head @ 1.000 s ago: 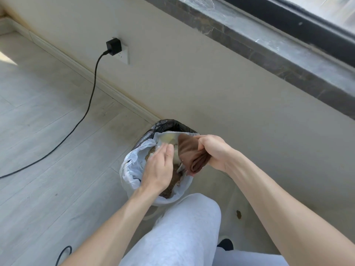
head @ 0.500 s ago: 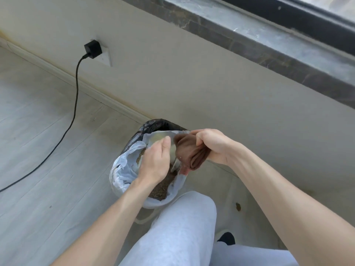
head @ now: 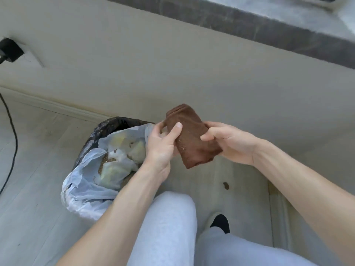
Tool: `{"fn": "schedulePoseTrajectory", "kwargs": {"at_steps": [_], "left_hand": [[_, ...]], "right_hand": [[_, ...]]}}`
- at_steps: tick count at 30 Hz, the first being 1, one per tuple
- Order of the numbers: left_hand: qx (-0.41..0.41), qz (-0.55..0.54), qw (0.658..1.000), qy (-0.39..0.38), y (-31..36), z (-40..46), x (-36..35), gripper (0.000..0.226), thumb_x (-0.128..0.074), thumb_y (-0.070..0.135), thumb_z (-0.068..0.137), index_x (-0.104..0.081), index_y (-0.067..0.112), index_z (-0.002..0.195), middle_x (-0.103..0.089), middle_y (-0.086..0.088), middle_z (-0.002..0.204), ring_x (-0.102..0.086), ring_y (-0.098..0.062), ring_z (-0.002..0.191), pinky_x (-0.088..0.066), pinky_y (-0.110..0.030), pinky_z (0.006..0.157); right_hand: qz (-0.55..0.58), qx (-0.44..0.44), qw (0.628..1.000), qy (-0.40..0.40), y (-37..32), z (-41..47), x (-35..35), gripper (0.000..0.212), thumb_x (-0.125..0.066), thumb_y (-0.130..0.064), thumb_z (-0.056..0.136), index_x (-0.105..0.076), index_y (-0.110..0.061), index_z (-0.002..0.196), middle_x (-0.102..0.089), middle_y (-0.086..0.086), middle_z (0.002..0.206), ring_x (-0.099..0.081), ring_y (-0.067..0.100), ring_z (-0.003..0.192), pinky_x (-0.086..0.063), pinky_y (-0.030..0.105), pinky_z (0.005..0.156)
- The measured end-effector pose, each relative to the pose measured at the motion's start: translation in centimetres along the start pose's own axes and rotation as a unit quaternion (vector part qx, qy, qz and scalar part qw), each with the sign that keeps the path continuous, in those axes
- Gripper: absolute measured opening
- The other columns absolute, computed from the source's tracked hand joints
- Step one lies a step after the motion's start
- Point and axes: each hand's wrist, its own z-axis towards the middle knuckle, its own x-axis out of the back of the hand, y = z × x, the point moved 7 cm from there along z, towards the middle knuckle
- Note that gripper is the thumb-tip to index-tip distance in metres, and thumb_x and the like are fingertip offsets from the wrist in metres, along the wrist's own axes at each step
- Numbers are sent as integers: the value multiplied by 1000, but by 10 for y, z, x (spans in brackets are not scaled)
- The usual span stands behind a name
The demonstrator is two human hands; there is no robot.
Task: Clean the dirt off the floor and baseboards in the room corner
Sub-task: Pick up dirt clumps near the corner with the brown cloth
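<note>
Both hands hold a folded brown cloth (head: 192,139) in the air above the floor (head: 38,189), near the centre of the view. The left hand (head: 161,144) has its grip pinching the cloth's 9 o'clock edge, thumb on top; the right hand (head: 230,143) has its fingers curled round the 3 o'clock side. At 8 o'clock of the cloth stands a bin (head: 115,124) lined with a pale bag (head: 82,189) holding debris. A brown spot of dirt (head: 226,185) lies on the floor at 5 o'clock, near the baseboard (head: 63,108).
</note>
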Motion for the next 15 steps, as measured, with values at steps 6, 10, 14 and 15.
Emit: {"fn": "schedulePoseTrajectory", "kwargs": {"at_steps": [6,10,14,15], "left_hand": [[22,131,980,-147,-52,16,-69,49,-71,12,95,-53,15,140,-76,-9,117,-73,-22,108,-60,-37,87],[-1,309,932,-189,-92,33,-96,58,-76,33,89,-55,28,143,-75,-4,114,-73,-18,102,-60,-36,84],[24,386,913,-129,-122,47,-83,43,-61,25,103,-53,25,145,-74,-4,112,-67,-12,82,-54,-27,70],[35,393,911,-121,-129,49,-77,40,-59,23,103,-55,24,143,-75,-3,109,-66,-12,78,-53,-26,69]], "right_hand": [[179,12,982,62,87,-16,58,50,-57,-38,99,-60,-10,140,-66,15,137,-62,30,129,-48,48,110],[234,17,955,182,149,-23,102,44,-61,-35,99,-65,-9,135,-71,13,128,-69,27,119,-57,42,97],[252,-1,885,391,242,-44,162,34,-71,-23,95,-68,-14,127,-78,9,112,-76,25,101,-62,38,82],[234,-15,867,440,270,-53,176,33,-72,-21,95,-68,-16,127,-78,7,110,-76,24,99,-62,39,84]]}}
